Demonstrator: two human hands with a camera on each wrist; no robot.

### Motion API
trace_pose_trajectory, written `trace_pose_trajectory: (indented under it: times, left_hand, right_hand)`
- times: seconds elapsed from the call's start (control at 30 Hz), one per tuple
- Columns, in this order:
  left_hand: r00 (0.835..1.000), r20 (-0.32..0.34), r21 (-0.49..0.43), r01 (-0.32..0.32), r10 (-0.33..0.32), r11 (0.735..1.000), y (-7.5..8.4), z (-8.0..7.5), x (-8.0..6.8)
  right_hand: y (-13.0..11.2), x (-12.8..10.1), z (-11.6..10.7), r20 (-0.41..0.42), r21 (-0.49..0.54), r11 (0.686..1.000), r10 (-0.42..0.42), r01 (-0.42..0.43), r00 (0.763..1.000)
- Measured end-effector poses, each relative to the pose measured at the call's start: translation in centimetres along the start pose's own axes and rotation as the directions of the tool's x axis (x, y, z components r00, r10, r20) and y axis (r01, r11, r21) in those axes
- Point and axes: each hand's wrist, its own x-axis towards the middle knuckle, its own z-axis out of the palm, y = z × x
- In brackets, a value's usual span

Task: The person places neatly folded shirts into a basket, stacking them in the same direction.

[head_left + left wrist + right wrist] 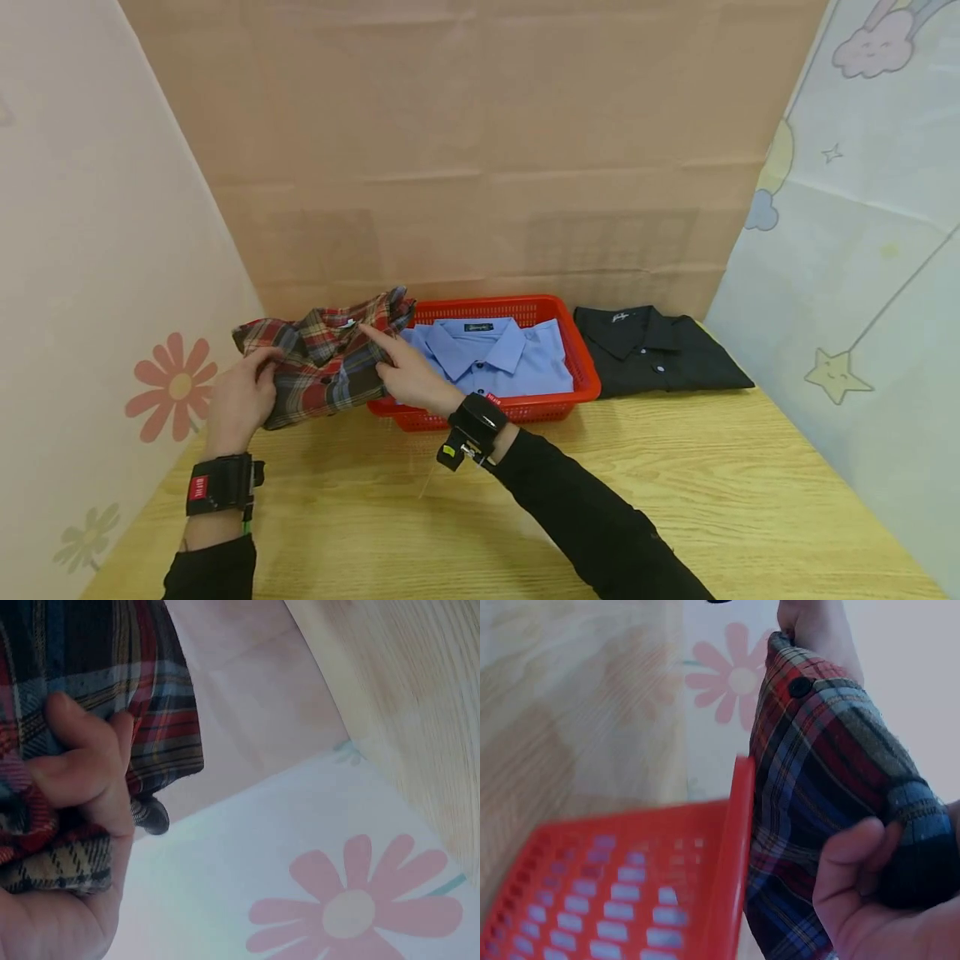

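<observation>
Soft, floppy red-and-brown plaid flannel shirt [322,358] held up at the red plastic basket's [581,367] 9 o'clock, left hand [238,402] and right hand [408,375] both pinching folded edges; probably light, best gripped by opposite sides.

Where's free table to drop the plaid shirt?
Bare table in front of the basket and black shirt, right of the right hand's sleeve. Crowded along the back: plaid shirt held by both hands, left hand at its left edge; basket filled by blue shirt.
</observation>
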Motion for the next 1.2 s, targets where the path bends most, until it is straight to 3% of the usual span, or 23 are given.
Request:
trace_pose_trajectory:
  times: [0.33, 0.63, 0.9, 1.2]
  left_hand:
    - [0.995, -0.066, -0.037, -0.071, 0.068, 0.997, 1.3, 1.5, 0.3]
    - [0.996, -0.084, -0.021, -0.046, 0.044, 0.999, 2.5, 2.6, 0.4]
    - [0.988, -0.077, -0.092, -0.140, 0.133, 0.986, 4.1, 4.1, 0.6]
    - [0.978, -0.060, -0.127, -0.204, 0.198, 0.971, 5.2, 5.7, 0.6]
  right_hand:
    - [0.6, -1.1, -2.4, 0.031, -0.263, 0.965, 0.003, 0.005, 1.000]
    - [1.0, -1.9, -4.7, 0.041, -0.319, 0.948, -0.002, 0.015, 0.999]
    - [2.0, -3.6, -7.1, -0.015, -0.432, 0.901, 0.028, -0.032, 0.999]
    - [2.9, -4.6, -8.9, -0.004, -0.449, 0.892, 0.049, -0.045, 0.999]
